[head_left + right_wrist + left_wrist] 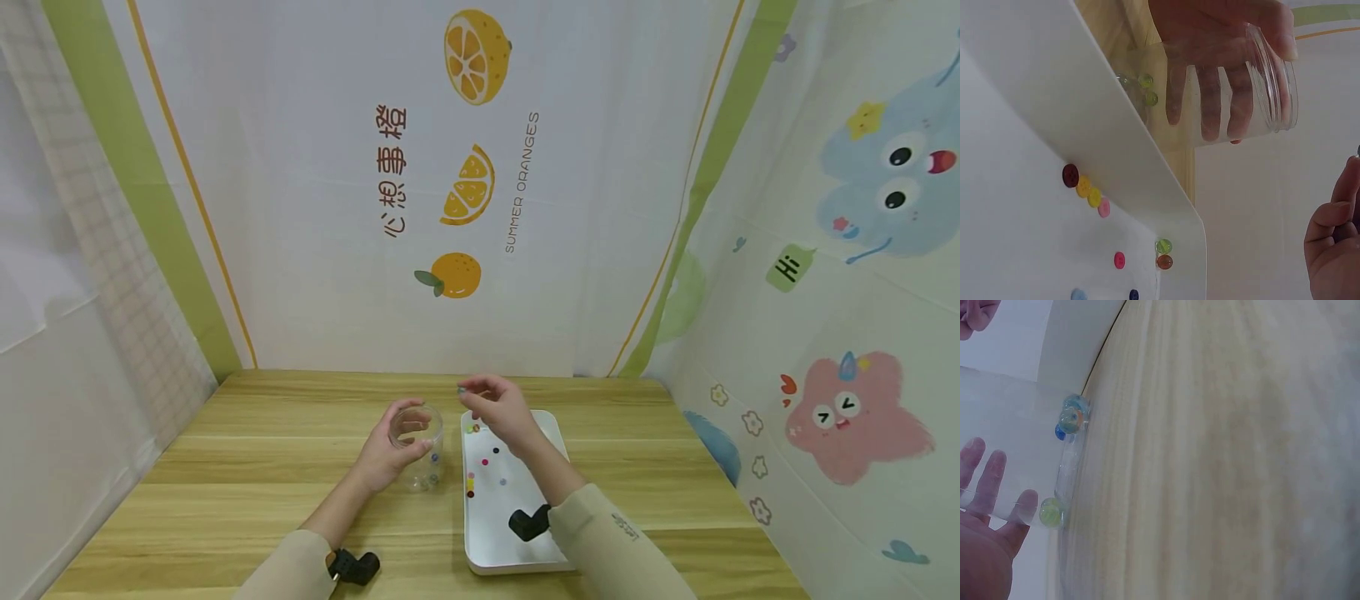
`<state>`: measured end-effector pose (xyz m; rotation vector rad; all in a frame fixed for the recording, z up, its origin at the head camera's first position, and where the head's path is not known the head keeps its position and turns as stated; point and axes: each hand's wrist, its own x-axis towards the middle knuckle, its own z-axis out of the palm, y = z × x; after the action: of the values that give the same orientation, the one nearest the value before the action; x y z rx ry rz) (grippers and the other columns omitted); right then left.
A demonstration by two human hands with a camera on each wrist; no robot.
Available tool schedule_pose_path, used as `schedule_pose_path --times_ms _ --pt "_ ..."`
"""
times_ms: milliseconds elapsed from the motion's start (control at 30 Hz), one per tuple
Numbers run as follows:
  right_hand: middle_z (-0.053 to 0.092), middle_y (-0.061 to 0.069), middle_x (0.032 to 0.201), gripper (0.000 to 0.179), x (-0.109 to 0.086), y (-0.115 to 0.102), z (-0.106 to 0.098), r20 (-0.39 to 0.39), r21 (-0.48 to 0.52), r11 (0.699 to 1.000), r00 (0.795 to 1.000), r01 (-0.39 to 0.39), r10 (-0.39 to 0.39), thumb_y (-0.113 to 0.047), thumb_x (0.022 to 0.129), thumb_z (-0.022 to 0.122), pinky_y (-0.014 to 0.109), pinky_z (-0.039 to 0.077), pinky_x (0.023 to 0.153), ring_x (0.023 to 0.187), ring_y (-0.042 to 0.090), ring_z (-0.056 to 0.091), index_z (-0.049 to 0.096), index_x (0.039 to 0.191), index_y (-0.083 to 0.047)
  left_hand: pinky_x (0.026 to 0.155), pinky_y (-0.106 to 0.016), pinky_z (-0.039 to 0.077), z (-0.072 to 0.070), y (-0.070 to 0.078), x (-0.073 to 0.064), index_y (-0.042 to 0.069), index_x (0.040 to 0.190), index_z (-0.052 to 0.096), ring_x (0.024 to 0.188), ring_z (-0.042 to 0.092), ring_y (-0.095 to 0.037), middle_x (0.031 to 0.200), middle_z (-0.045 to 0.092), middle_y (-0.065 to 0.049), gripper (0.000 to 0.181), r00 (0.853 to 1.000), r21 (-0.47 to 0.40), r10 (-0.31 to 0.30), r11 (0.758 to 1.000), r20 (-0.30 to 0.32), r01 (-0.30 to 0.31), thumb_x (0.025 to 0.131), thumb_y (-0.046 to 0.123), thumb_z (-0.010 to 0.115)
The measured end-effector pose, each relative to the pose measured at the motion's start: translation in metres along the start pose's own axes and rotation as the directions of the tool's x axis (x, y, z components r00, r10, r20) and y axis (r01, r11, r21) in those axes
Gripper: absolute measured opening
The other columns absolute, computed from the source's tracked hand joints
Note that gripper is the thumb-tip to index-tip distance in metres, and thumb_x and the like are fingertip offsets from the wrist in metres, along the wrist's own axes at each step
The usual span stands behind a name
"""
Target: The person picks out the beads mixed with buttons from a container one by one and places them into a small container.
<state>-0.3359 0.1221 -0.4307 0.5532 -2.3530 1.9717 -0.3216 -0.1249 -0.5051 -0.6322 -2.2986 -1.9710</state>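
Note:
My left hand (384,454) grips a clear, open-topped jar (427,467), fingers wrapped round its side. The jar stands upright on the table, with several glass marbles on its bottom, a green marble (1051,513) among them. Between thumb and fingertips my right hand (506,410) pinches a small bluish-green marble (461,390), above the tray's far left corner and to the right of the jar mouth. Under that hand lies a white tray (498,537). A green marble (1164,246) and an amber marble (1164,262) sit in its far corner.
Small buttons lie scattered in the tray: a dark red button (1070,175), yellow ones, a pink button (1104,207) and a dark blue button (1134,294) among them. The tray has raised walls. Printed curtains hang behind and beside the wooden table (247,467).

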Motion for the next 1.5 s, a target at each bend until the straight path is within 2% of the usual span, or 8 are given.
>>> schedule_pose_path --times_ms 100,400,667,867,1100,1333,1500 --pt "0.070 0.004 0.111 0.030 0.000 -0.002 0.003 0.015 -0.001 1.000 1.000 0.007 -0.007 -0.018 0.103 0.074 0.024 0.055 0.070 0.083 0.015 0.063 0.074 0.129 -0.001 0.114 -0.055 0.048 0.000 0.001 0.000 0.003 0.157 0.042 0.136 0.059 -0.043 0.144 0.062 -0.029 0.071 1.000 0.000 0.000 1.000 0.001 0.000 0.095 0.009 0.077" --pt "0.070 0.004 0.111 0.028 0.002 -0.007 0.014 0.047 -0.019 1.000 0.999 0.010 -0.010 -0.021 0.103 0.074 0.023 0.049 0.060 0.081 0.015 0.062 0.075 0.127 -0.006 0.115 -0.064 0.047 -0.001 0.000 0.000 0.008 0.155 0.046 0.137 0.060 -0.044 0.144 0.063 -0.029 0.069 1.000 -0.001 0.011 1.000 -0.003 -0.011 0.094 0.011 0.077" --pt "0.071 0.005 0.112 0.029 0.005 -0.008 0.024 0.072 -0.011 0.999 0.997 0.042 -0.041 -0.018 0.103 0.074 0.026 0.056 0.074 0.084 0.015 0.065 0.075 0.127 -0.002 0.113 -0.054 0.050 -0.001 0.002 -0.001 0.006 0.157 0.043 0.134 0.062 -0.037 0.144 0.063 -0.029 0.070 1.000 0.001 -0.004 1.000 -0.004 0.004 0.096 0.010 0.076" --pt "0.072 0.004 0.110 0.029 0.007 -0.009 0.032 0.077 0.002 0.998 0.995 0.056 -0.056 -0.014 0.102 0.074 0.027 0.056 0.075 0.081 0.014 0.064 0.074 0.126 0.002 0.113 -0.058 0.049 -0.001 0.001 -0.001 0.007 0.155 0.045 0.136 0.060 -0.042 0.144 0.062 -0.033 0.068 1.000 -0.011 0.013 1.000 -0.002 -0.013 0.095 0.009 0.076" --pt "0.072 0.002 0.106 0.025 0.006 -0.013 0.040 0.084 -0.010 0.998 0.995 0.058 -0.057 -0.016 0.101 0.075 0.037 0.060 0.080 0.079 0.014 0.065 0.076 0.123 -0.002 0.113 -0.057 0.049 0.000 -0.001 0.000 0.009 0.154 0.045 0.135 0.061 -0.040 0.144 0.062 -0.033 0.067 1.000 -0.019 0.007 1.000 -0.003 -0.007 0.096 0.010 0.076" --pt "0.070 0.000 0.105 0.028 0.004 -0.016 0.044 0.110 -0.016 0.998 0.992 0.058 -0.056 -0.017 0.102 0.074 0.026 0.057 0.075 0.079 0.015 0.063 0.075 0.125 -0.001 0.116 -0.065 0.047 -0.001 -0.002 0.000 0.011 0.154 0.044 0.136 0.059 -0.042 0.146 0.061 -0.034 0.067 1.000 -0.016 0.002 1.000 0.006 -0.002 0.095 0.011 0.077" --pt "0.070 0.001 0.104 0.030 0.004 -0.016 0.047 0.116 -0.017 0.998 0.991 0.065 -0.062 -0.016 0.102 0.074 0.024 0.055 0.072 0.076 0.011 0.062 0.074 0.126 0.001 0.116 -0.065 0.047 -0.001 -0.004 0.000 0.011 0.154 0.044 0.136 0.059 -0.042 0.146 0.062 -0.033 0.068 1.000 -0.005 0.001 1.000 0.006 -0.001 0.095 0.012 0.077"
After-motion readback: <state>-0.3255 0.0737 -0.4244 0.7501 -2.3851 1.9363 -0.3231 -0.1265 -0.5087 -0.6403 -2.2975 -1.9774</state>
